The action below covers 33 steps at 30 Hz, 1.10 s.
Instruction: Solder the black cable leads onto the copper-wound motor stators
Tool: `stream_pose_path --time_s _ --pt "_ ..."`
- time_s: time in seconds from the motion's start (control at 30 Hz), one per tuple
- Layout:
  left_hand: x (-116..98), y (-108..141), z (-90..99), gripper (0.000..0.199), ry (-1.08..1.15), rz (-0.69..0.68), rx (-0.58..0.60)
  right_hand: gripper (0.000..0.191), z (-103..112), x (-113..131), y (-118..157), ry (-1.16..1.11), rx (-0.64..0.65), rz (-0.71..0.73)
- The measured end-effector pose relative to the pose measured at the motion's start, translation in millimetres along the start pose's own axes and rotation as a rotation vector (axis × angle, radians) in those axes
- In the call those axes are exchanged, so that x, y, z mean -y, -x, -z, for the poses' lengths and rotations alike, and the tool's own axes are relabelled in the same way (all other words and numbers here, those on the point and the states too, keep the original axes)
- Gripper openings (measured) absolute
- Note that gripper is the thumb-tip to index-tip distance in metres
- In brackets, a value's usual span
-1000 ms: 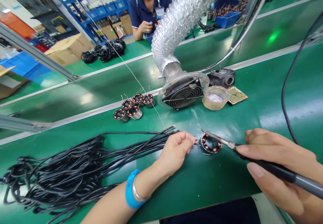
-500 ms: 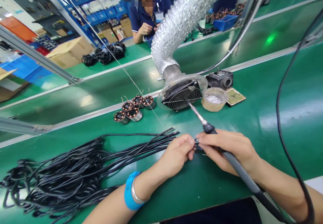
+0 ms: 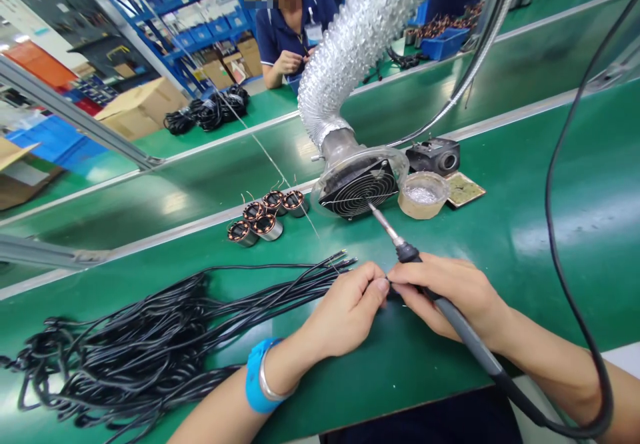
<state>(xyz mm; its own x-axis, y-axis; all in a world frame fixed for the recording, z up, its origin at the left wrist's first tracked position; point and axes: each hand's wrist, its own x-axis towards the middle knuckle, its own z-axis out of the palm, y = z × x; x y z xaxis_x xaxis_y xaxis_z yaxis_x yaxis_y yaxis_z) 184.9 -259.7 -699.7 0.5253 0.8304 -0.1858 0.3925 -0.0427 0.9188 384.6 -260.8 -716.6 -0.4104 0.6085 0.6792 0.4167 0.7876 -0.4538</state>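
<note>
My left hand [image 3: 353, 311] is closed in a pinch on the end of a black cable, mostly hidden by the fingers. In my right hand [image 3: 457, 297] lies a soldering iron [image 3: 463, 327], its metal tip pointing up and left in front of the fan grille. The thumb and fingertips of that same hand meet the left fingertips at the cable end; the thin wires there are too small to make out. To the left spreads a bundle of black cables [image 3: 135, 344], their stripped ends reaching past my left hand.
Beyond my hands stand a fume extractor fan [image 3: 357, 191] with a silver duct [image 3: 345, 64], a round tub [image 3: 424, 196], a flat pad [image 3: 465, 189] and several copper-wound stators [image 3: 267, 226]. The iron's cord [image 3: 550, 217] loops at right. A co-worker [image 3: 293, 31] sits opposite.
The iron and my right hand have shifted slightly left and down. My left fingers have closed in more on the cable end, and the fingertips of both hands now touch.
</note>
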Motion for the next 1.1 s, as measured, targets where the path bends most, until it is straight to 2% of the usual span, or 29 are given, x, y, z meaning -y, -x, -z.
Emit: stream_pose_path --time_s 0.2,0.37,0.43,0.57,0.73,0.9,1.1 --pt "-6 5 -3.3 0.022 -0.197 -0.018 -0.036 0.025 -3 4 -1 -0.031 -0.011 -0.016" --pt "-10 7 -4.5 0.016 -0.294 -0.05 -0.069 0.026 0 10 -1 -0.178 -0.016 -0.272" --pt "-10 6 -3.5 0.017 -0.275 -0.032 -0.077 0.03 2 9 0 -0.179 -0.025 -0.298" --pt "-4 3 -0.1 0.023 -0.019 0.041 -0.009 0.033 8 5 2 -0.176 0.044 -0.195" --pt "5 -3 -0.3 0.045 0.403 0.201 0.101 0.035 10 3 3 -0.164 0.162 -0.082" --pt "6 -4 -4.7 0.05 0.486 0.234 0.056 0.034 7 6 -1 -0.088 0.069 -0.033" --pt "5 -5 -6.3 0.052 0.53 0.243 0.031 0.034 5 8 1 -0.054 0.053 -0.021"
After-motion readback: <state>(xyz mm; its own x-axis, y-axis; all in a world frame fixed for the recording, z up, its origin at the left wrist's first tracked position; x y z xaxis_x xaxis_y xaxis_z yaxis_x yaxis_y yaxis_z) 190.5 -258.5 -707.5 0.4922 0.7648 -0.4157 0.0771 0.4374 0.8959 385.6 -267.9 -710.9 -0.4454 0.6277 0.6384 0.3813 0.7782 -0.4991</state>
